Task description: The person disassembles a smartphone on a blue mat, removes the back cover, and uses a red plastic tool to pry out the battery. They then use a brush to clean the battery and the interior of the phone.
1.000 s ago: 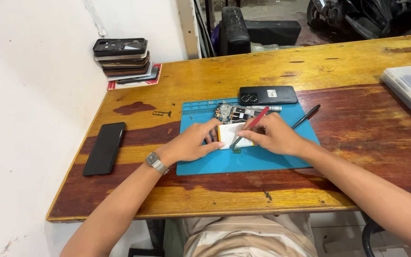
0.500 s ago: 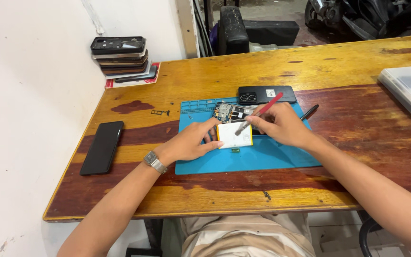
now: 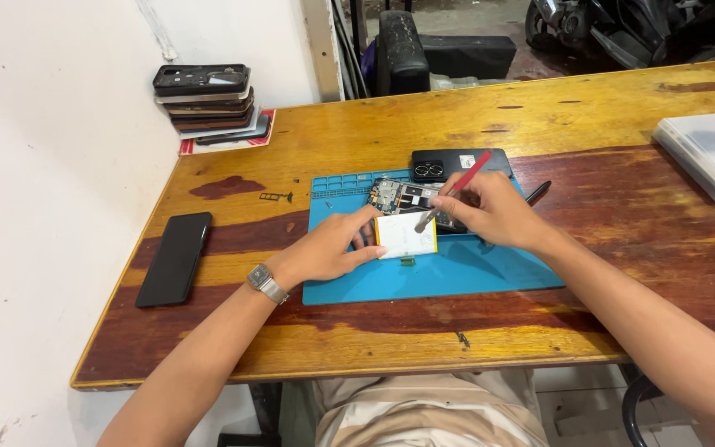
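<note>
Centrally, a long wooden table point(image 3: 622, 273) fills the frame, its varnished top worn, with dark reddish bands and yellow grain. On it, just left of centre, lies a blue rubbery work mat point(image 3: 473, 269), matte, with small moulded trays along its upper edge.

At the upper left of the frame, a stack of phone shells point(image 3: 208, 99) sits against the white wall. A black phone point(image 3: 174, 258) lies flat at the left, glossy and rectangular. A pale plastic box point(image 3: 709, 153) rests at the right edge.

On the mat, an opened phone point(image 3: 403, 199) shows its circuit board, small and intricate, with a flat white battery point(image 3: 405, 234) lying over its lower part. A black back cover point(image 3: 457, 161) with camera rings lies just above.

The left hand point(image 3: 328, 248) lies flat, fingers spread, pressing down beside the battery's left edge. The right hand point(image 3: 494, 211) is closed around a slim red-handled tool point(image 3: 457, 186), held like a pen, tip touching near the battery's upper right corner.

Working well here seems to call for a light, shallow-angled touch, since the battery looks thin and soft, and for steady downward pressure from the bracing hand.

A tiny loose part point(image 3: 407, 261) sits just below the battery.
</note>
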